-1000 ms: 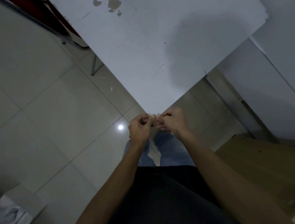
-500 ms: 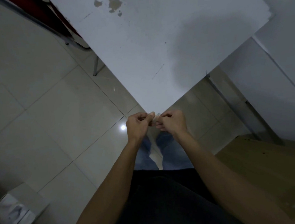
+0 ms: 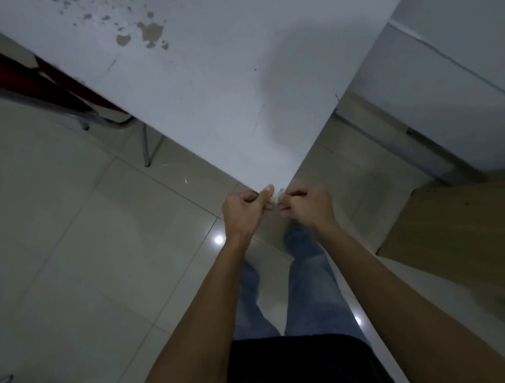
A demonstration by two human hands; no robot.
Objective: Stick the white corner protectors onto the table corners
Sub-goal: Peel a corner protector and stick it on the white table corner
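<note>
A white table [image 3: 222, 102] points its near corner toward me. Right at that corner a small pale corner protector [image 3: 278, 195] shows between my two hands. My left hand [image 3: 245, 211] has curled fingers and its thumb lies on the corner's left side, pinching the protector. My right hand [image 3: 306, 206] is curled on the corner's right side, its fingertips pinching the same piece. Most of the protector is hidden by my fingers.
Brown chipped patches [image 3: 146, 34] mark the far tabletop. A red-seated chair [image 3: 21, 77] with metal legs stands at the left under the table. A wooden board [image 3: 462, 234] lies at the right beside a white cabinet [image 3: 463, 66]. Tiled floor lies below.
Both hands have stayed together at the table's near corner, shifting slightly up against its tip. The camera has tilted, so the table sits differently in view.
</note>
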